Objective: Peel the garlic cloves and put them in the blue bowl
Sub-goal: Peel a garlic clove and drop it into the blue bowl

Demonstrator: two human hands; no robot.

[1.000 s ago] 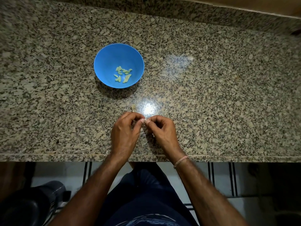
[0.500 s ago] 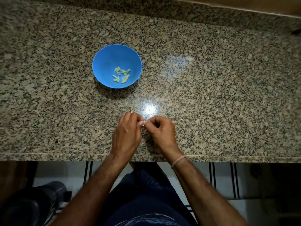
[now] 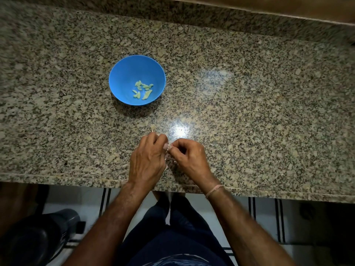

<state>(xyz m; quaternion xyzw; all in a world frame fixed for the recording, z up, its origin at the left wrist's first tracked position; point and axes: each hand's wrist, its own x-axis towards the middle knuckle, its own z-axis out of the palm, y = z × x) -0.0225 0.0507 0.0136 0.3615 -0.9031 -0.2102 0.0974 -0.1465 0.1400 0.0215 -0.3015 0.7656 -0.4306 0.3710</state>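
Little has moved: left hand (image 3: 148, 160) and right hand (image 3: 189, 156) still pinch the garlic clove (image 3: 169, 146) between them.

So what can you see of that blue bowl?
The blue bowl is round, smooth and plain, plastic by its look, upright on the speckled granite counter. A loose cluster of pale peeled garlic cloves lies at its bottom. Nothing else touches it; the left hand and right hand work apart, nearer the edge.

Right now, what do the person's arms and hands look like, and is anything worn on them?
No sleeves or gloves show. The left hand wears nothing; the right hand has a thin pinkish band round its wrist.
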